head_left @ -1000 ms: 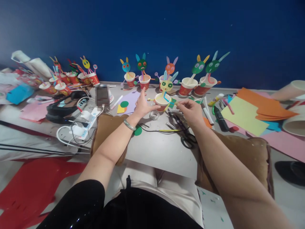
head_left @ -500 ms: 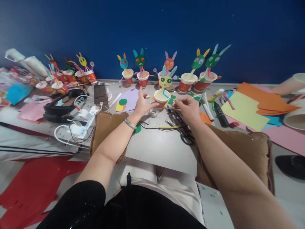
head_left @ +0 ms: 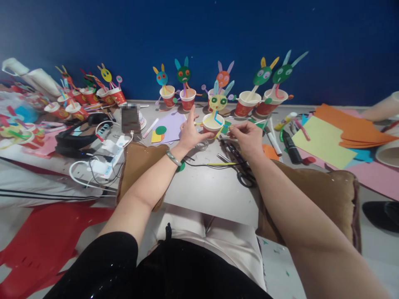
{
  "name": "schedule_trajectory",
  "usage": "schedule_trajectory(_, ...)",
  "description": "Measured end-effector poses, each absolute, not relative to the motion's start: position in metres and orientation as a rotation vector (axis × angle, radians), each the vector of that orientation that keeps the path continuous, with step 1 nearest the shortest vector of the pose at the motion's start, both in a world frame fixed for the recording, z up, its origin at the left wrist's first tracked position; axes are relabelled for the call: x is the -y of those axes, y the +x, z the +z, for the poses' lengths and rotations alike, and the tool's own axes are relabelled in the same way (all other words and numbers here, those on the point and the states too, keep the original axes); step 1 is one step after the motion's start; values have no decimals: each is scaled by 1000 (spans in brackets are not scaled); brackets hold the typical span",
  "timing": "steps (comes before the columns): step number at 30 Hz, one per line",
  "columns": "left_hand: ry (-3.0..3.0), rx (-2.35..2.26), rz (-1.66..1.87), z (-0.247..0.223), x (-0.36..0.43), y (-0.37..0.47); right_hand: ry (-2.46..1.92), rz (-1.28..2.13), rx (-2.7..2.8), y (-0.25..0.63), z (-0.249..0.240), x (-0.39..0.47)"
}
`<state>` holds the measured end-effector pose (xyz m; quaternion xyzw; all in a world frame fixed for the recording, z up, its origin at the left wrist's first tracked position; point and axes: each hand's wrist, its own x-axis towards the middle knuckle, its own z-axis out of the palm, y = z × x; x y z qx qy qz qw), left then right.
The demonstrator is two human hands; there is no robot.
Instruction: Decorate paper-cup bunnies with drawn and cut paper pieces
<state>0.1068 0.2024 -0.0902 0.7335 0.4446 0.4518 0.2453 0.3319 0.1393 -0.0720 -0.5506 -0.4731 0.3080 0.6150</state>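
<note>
A paper cup (head_left: 213, 132) with a white inside stands upright between my hands. Above it rises a yellow paper face (head_left: 217, 102) with green eyes and light blue ears. A thin bent blue strip (head_left: 217, 119) runs down from near the face and out over the rim to the right. My right hand (head_left: 249, 136) is closed in a pinch at the outer end of this strip. My left hand (head_left: 190, 133) is open on the cup's other side, fingers raised and thumb reaching towards the cup; whether it touches is unclear. A clear tape roll (head_left: 202, 145) lies below the thumb.
Several finished cup figures, such as one with a green face (head_left: 262, 75), line the blue wall. Black scissors (head_left: 245, 179) and a yellow-ended cable lie near my right wrist. Brown cushions (head_left: 314, 199) flank the table's front. Coloured paper (head_left: 324, 143) is right, a power strip (head_left: 116, 160) left.
The view has shifted slightly. Both hands stay beside the cup, with my left fingers raised a little higher. At the far left, a cup with colourful strips has come into view.
</note>
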Motion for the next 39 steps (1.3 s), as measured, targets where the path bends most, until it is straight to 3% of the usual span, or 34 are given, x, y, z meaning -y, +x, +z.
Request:
schedule_trajectory(30, 2068, -1248, 1224, -81, -200, 108, -1295, 401, 1223, 332, -81, -144)
schedule_trajectory(39, 2057, -1274, 1148, -73, -197, 109, -1283, 451, 1179, 336, -92, -150)
